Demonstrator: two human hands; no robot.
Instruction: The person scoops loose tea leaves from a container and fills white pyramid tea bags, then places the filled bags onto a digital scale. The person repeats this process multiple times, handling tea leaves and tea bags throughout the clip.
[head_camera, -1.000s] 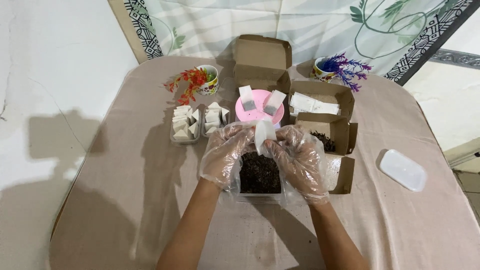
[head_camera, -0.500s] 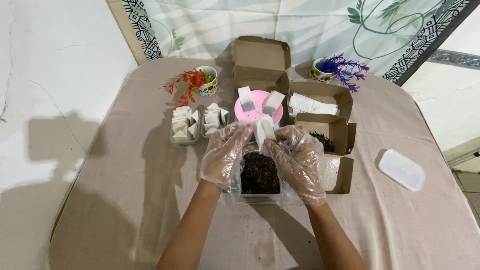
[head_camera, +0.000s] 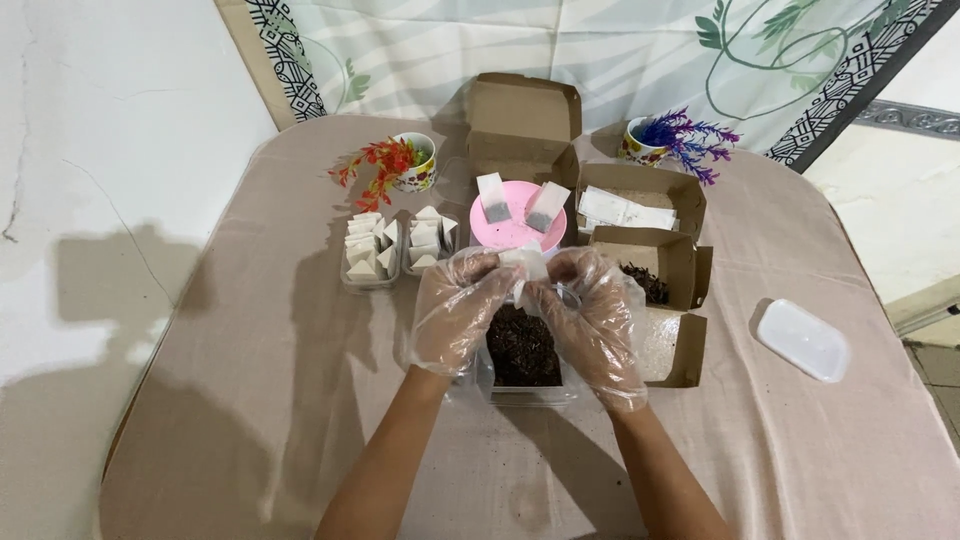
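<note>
Both my hands wear clear plastic gloves. My left hand (head_camera: 455, 310) and my right hand (head_camera: 597, 315) pinch a small white paper sachet (head_camera: 527, 263) between their fingertips, right above a clear container of dark loose tea (head_camera: 523, 348). Beyond them a pink round lid (head_camera: 515, 225) carries two filled white sachets (head_camera: 494, 197). The sachet's lower part is hidden by my fingers.
Two clear trays of folded white sachets (head_camera: 370, 247) sit at the left. Open cardboard boxes (head_camera: 640, 205) stand behind and to the right, one holding dark tea (head_camera: 648, 283). Two cups with artificial flowers (head_camera: 415, 162) stand at the back. A white plastic lid (head_camera: 802, 339) lies at the right.
My fingertips have drawn closer together around the sachet, which now sits lower and more bunched between them. Nothing else on the table has moved.
</note>
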